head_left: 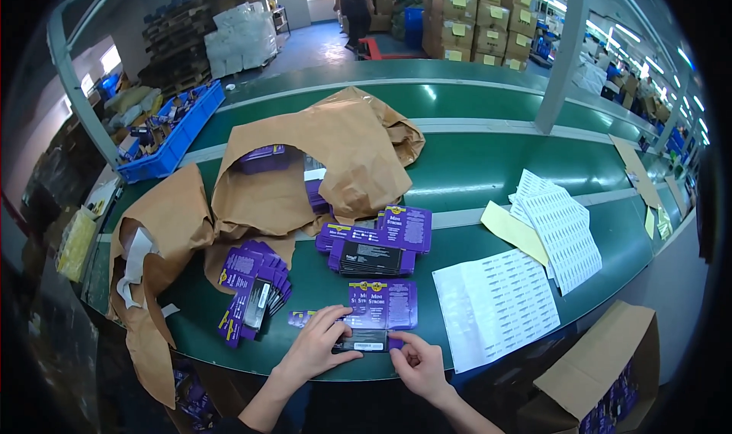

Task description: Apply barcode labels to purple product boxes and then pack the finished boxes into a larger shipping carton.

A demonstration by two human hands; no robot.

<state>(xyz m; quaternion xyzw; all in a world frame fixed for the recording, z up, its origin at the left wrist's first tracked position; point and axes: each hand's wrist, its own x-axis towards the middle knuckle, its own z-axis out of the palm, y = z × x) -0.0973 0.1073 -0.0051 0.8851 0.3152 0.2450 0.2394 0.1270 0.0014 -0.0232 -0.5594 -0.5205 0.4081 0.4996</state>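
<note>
Flat purple folding cartons (393,304) lie on the green table in front of me, and below them is one with its black panel and a white barcode label (369,345) upward. My left hand (319,342) rests over that carton's left end, fingers spread and thumb along its lower edge. At its right end, the thumb and forefinger of my right hand (421,364) close around the purple edge, the other fingers curled. A fanned pile of flat cartons (255,289) lies to the left. Behind my hands sits a stack of cartons (370,258), one showing its black side.
Torn brown paper wrapping (358,140) covers more cartons, with another crumpled piece (171,213) at left. Barcode label sheets (496,308) and a yellow sheet (515,234) lie right. A blue crate (171,152) stands far left; an open cardboard box (602,358) holds purple cartons lower right.
</note>
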